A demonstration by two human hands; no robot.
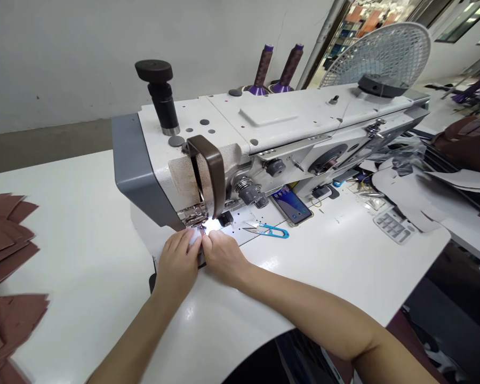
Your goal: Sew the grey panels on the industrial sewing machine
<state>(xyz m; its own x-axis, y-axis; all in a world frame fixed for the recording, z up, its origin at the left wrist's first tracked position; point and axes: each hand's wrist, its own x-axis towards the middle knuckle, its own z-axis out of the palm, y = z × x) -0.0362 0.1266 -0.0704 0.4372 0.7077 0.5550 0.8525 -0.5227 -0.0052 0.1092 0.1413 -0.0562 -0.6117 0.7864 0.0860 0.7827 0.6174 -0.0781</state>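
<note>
A white sewing machine (224, 117) with a grey end cover stands on the table. Close under its lit needle area, my left hand (180, 258) has its fingers bent and pressed down at the plate. A small whitish piece (194, 234) shows by those fingertips, mostly covered by the hand. My right hand (224, 256) is closed right beside it, thumb and fingers together at the needle; what they grip is hidden. Just right of the hands lie blue-handled thread snips (268, 230), blades pointing toward the machine's needle.
Brown cut pieces (8, 234) lie stacked along the left edge. A phone (292, 205) rests under the machine arm. Two brown thread cones (262, 69) and a white fan (380, 53) stand behind. White cut sheets (404, 194) and scraps lie at right.
</note>
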